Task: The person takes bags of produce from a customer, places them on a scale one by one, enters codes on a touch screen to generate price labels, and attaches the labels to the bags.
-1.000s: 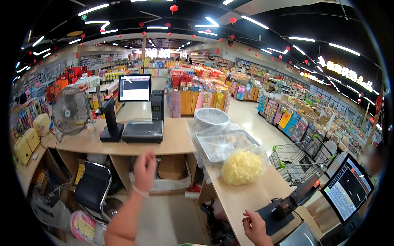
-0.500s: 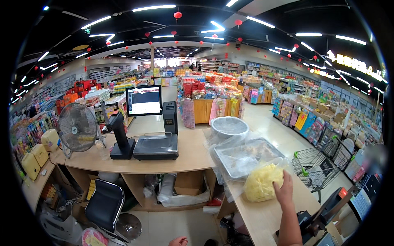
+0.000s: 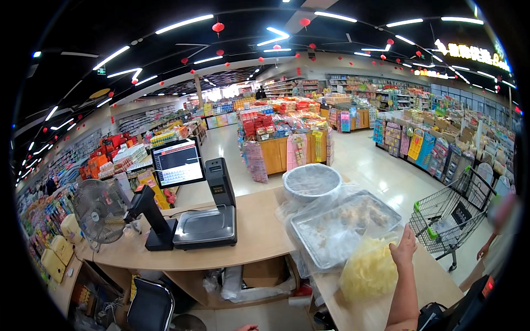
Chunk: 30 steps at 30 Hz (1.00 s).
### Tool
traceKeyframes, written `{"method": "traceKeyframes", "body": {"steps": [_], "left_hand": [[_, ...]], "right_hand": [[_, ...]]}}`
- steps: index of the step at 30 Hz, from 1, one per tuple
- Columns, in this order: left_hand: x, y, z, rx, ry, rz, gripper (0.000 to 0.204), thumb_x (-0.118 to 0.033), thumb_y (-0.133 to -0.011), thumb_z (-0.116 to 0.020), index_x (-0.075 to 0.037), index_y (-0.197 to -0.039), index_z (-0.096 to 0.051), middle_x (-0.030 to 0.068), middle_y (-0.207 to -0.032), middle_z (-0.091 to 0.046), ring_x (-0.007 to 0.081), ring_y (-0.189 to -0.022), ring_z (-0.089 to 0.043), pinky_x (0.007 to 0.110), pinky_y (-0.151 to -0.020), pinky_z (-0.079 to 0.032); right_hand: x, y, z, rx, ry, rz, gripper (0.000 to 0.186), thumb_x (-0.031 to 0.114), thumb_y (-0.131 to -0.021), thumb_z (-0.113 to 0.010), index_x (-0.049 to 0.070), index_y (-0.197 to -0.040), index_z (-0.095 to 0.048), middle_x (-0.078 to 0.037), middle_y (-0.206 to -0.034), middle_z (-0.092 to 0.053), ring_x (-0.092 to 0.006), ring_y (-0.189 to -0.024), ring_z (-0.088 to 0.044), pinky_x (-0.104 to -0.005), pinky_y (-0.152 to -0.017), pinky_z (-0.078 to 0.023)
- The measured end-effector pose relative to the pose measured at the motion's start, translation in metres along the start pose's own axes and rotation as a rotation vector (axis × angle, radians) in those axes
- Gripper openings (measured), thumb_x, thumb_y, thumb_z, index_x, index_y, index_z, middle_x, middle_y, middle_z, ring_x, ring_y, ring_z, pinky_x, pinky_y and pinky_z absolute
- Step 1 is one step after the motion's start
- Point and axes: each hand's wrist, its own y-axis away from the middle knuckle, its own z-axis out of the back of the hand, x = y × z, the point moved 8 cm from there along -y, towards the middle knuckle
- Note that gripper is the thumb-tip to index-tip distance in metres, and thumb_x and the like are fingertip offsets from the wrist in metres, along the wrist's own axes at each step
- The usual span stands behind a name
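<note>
My right hand (image 3: pixel 404 249) is raised over the wooden counter (image 3: pixel 259 237) and grips the top of a clear plastic bag of pale yellow food (image 3: pixel 369 270), which rests on the counter's right wing. Just behind the bag lies a metal tray (image 3: pixel 338 227) wrapped in clear film. Behind the tray stands a round bowl (image 3: pixel 312 182), also under film. Only a sliver of my left hand (image 3: pixel 248 327) shows at the lower edge, away from everything, and its fingers are hidden.
A checkout scale (image 3: pixel 207 226) with a screen (image 3: pixel 178 161) stands on the counter's left part, next to a desk fan (image 3: pixel 99 209). A black chair (image 3: pixel 152 306) sits below. A shopping cart (image 3: pixel 447 215) and another person's hand (image 3: pixel 485 251) are at the right. Store aisles fill the background.
My view has swung right and closer to the counter. My right hand went from the lower counter edge up onto the yellow bag. My left hand dropped from in front of the counter to the frame's bottom.
</note>
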Motion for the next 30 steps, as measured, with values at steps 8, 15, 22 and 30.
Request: {"method": "traceKeyframes", "body": {"steps": [8, 15, 22, 30], "left_hand": [[0.021, -0.072, -0.072, 0.331, -0.017, -0.007, 0.038, -0.029, -0.085, -0.056, -0.005, -0.114, -0.054, 0.0131, -0.102, -0.062, 0.0203, -0.095, -0.059, 0.032, -0.083, -0.046], [0.022, -0.101, -0.196, 0.971, -0.067, -0.093, 0.047, -0.034, -0.086, -0.055, -0.005, -0.122, -0.046, 0.0138, -0.110, -0.058, 0.0192, -0.102, -0.056, 0.031, -0.087, -0.044], [0.014, -0.107, -0.332, 1.335, 0.087, -0.230, 0.082, -0.046, -0.087, -0.051, -0.004, -0.141, -0.006, 0.0179, -0.134, -0.037, 0.0215, -0.121, -0.041, 0.031, -0.095, -0.037], [-0.103, -0.128, -0.306, 1.347, 0.246, 0.008, 0.071, -0.036, -0.091, -0.049, -0.004, -0.140, -0.010, 0.0130, -0.133, -0.041, 0.0201, -0.118, -0.043, 0.032, -0.094, -0.037]], "right_hand": [[-0.025, -0.013, 0.000, 0.112, -0.300, 0.003, 0.043, 0.005, -0.076, -0.056, 0.001, -0.118, -0.047, -0.006, -0.077, -0.058, -0.0197, -0.066, -0.057, -0.0358, -0.062, -0.045], [-0.013, 0.029, 0.023, 0.079, -1.068, -0.187, 0.035, -0.002, -0.078, -0.049, 0.000, -0.113, -0.049, -0.004, -0.074, -0.051, -0.0103, -0.065, -0.051, -0.0236, -0.059, -0.044], [0.012, 0.070, 0.044, -0.012, -1.262, -0.254, 0.029, -0.004, -0.078, -0.050, 0.000, -0.107, -0.049, -0.005, -0.075, -0.052, -0.0112, -0.066, -0.051, -0.0252, -0.061, -0.046], [0.045, 0.095, 0.078, -0.156, -1.342, -0.233, 0.028, -0.006, -0.082, -0.047, 0.002, -0.109, -0.048, -0.005, -0.080, -0.052, -0.0126, -0.073, -0.053, -0.0265, -0.071, -0.046]]}}
